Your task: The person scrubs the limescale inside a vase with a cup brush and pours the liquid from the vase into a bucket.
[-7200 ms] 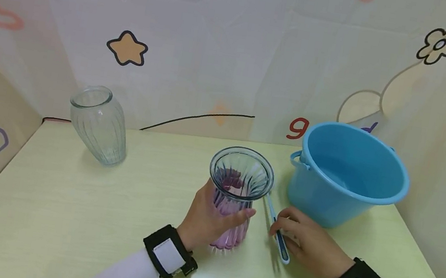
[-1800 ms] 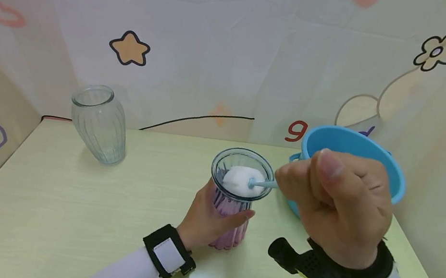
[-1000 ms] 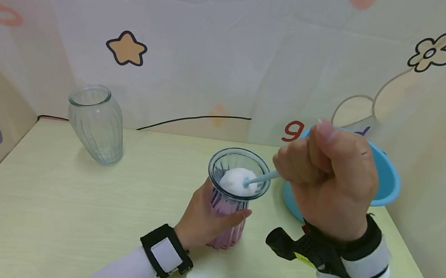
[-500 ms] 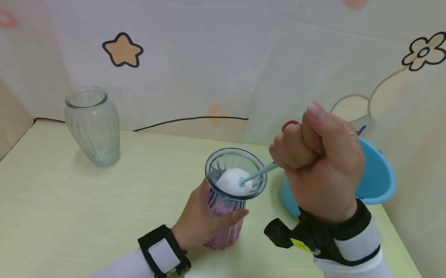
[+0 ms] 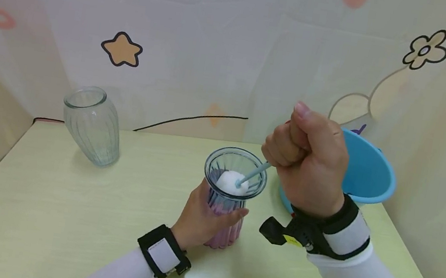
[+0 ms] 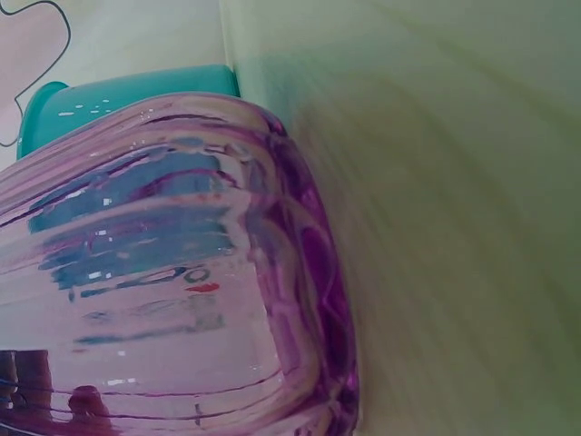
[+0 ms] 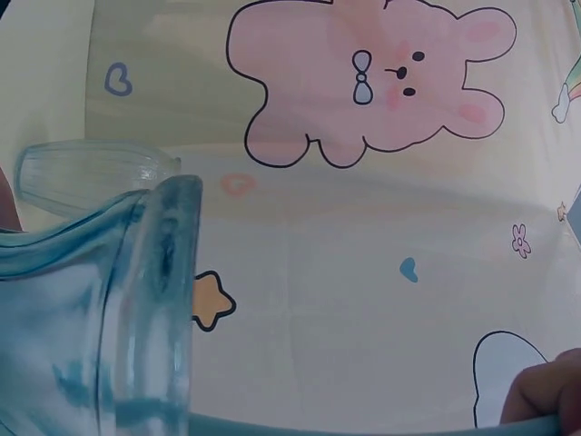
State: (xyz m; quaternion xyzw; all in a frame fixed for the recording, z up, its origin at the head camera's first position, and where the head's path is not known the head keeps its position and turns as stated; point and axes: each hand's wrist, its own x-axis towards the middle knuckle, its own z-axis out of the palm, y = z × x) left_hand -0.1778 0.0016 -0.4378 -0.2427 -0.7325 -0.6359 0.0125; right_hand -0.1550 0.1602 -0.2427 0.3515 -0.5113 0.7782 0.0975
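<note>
A ribbed glass vase, blue at the rim and purple toward its base, stands upright on the table. My left hand grips it round the side, thumb across the front. The white head of a sponge brush sits inside the vase's mouth. Its light blue handle slants up over the right of the rim into my right hand, which holds it in a fist. In the right wrist view the handle runs along the bottom to the fingers. The left wrist view shows the purple base.
A clear glass vase stands at the back left of the pale table. At the back right is a light blue bucket, partly hidden behind my right hand. A printed cloth wall borders the table's back.
Earlier my right hand was at the brush on the table; since then the sponge has gone into the vase. Lately the fist has shifted left and the handle tilts more steeply. My left hand keeps its grip.
</note>
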